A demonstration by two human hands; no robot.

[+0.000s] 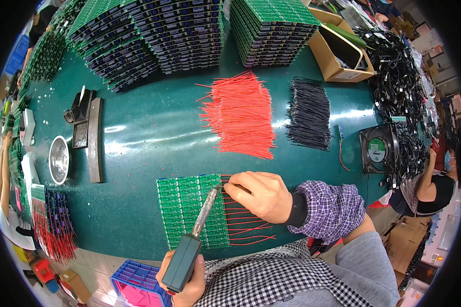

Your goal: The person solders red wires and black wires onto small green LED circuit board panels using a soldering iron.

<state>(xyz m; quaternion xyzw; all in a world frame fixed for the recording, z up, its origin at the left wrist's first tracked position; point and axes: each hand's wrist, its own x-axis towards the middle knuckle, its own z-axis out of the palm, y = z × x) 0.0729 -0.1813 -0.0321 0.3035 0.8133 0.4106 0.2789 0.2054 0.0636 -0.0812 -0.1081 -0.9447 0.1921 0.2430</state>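
My left hand (190, 286) is wrapped round the dark green handle of a soldering iron (183, 262). The iron slants up and away, its tip at the right edge of a green circuit board panel (189, 210). Against that same edge, the closed fingertips of my right hand (264, 197) pinch a thin wire, mostly hidden by the fingers, so its colour is unclear. Below my right hand, several red wires (248, 221) stick out from the panel's right edge. A bundle of loose red wires (241, 117) lies beyond it, with a bundle of black wires (309, 113) to the right.
Tall stacks of circuit boards (176, 38) line the far side. A metal bowl (59, 159) and a dark metal stand (80, 117) are at left. Wired boards (51, 220) hang over the left edge. A fan (378, 149) and a cardboard box (338, 59) stand at right.
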